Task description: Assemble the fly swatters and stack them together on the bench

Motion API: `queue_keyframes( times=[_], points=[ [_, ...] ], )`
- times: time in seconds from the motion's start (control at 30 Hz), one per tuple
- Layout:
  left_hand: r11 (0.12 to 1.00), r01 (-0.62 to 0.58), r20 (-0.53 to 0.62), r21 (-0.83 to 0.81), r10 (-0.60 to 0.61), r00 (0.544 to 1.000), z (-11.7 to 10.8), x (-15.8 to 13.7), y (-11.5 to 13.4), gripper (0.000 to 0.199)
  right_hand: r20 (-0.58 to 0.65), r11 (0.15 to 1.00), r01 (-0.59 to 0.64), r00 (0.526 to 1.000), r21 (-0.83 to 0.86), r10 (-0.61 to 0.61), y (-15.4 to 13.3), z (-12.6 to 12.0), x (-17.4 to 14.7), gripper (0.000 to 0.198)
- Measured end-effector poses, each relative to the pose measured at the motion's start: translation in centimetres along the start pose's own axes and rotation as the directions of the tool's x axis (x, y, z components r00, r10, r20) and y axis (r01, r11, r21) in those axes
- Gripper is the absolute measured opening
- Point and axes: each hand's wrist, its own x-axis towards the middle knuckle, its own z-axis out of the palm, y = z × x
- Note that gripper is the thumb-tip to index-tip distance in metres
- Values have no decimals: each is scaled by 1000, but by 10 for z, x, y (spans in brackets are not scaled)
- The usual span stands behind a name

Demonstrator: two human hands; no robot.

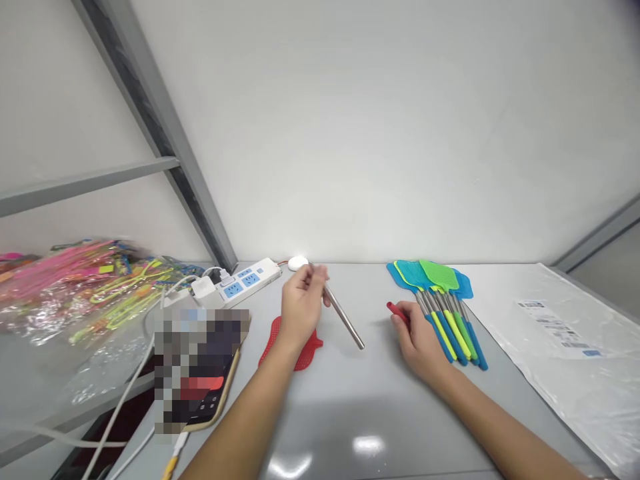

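Observation:
My left hand is closed round the upper end of a thin metal rod, which slants down to the right above the table. Under my left wrist lies a red perforated fly swatter head, partly hidden by the arm. My right hand grips a red handle; only its end shows beyond the fingers, pointing toward the rod but apart from it. Just right of that hand rests a stack of fly swatters with blue, green and yellow handles, metal shafts and mesh heads.
At the left are a white power strip with plugs and cables, and a phone, partly blurred out. Plastic bags of colourful items fill the shelf beyond. A white plastic package lies at the right. A wall stands behind.

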Motion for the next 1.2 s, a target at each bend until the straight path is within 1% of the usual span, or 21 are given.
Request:
queue_keyframes(
  times=[0.07, 0.13, 0.17, 0.23, 0.37, 0.53, 0.67, 0.77, 0.87, 0.93, 1.03, 1.1, 1.13, 1.17, 1.2],
  points=[
    [978, 36, -140, -205, -66, 988, 7, -2, 4, 36, 80, 998, 9, 997, 56, -14, -5, -2, -5, 21],
    [913, 11, -269, -407, -132, 954, 15, -4, 9, 35, 218, 992, 31, 974, 122, -57, -10, -4, -9, 22],
    [884, -14, -315, -468, -152, 937, 18, -5, 10, 35, 283, 988, 33, 956, 151, -75, -13, -4, -10, 24],
    [867, -45, -369, -496, -164, 915, 25, -7, 12, 35, 370, 980, 17, 925, 196, -90, -18, -4, -13, 25],
    [884, -9, -389, -468, -197, 900, 36, -11, 9, 38, 426, 962, -58, 903, 266, -63, -28, 0, -17, 26],
    [906, 38, -342, -423, -198, 918, 41, -18, 4, 38, 442, 941, -139, 897, 308, -12, -35, 4, -23, 27],
    [922, 18, -311, -387, -149, 939, 41, -20, 0, 37, 462, 936, -146, 887, 319, -19, -36, 2, -23, 28],
    [898, -14, -264, -440, -115, 958, 48, -11, -6, 38, 458, 928, -151, 889, 341, -24, -34, 3, -21, 30],
    [881, -50, -228, -471, -67, 971, 66, 7, -7, 40, 414, 890, -208, 910, 405, 24, -30, 6, -20, 33],
    [881, -66, -184, -469, -25, 983, 82, 19, -3, 41, 388, 829, -278, 918, 485, 81, -27, 9, -19, 35],
    [879, -58, -47, -473, 40, 998, 106, 23, 6, 43, 393, 669, -381, 909, 638, 142, -22, 13, -17, 36],
    [878, -30, 45, -477, 59, 997, 117, 16, 10, 45, 404, 557, -420, 901, 717, 159, -19, 15, -17, 36],
    [878, -10, 82, -479, 56, 995, 120, 10, 10, 45, 407, 518, -430, 899, 740, 165, -18, 15, -17, 35],
    [876, 13, 113, -482, 48, 992, 121, 4, 10, 45, 407, 497, -434, 898, 751, 169, -17, 15, -18, 35],
    [874, 36, 137, -485, 36, 990, 120, -3, 8, 45, 406, 497, -434, 898, 751, 171, -16, 15, -19, 34]
  ],
)
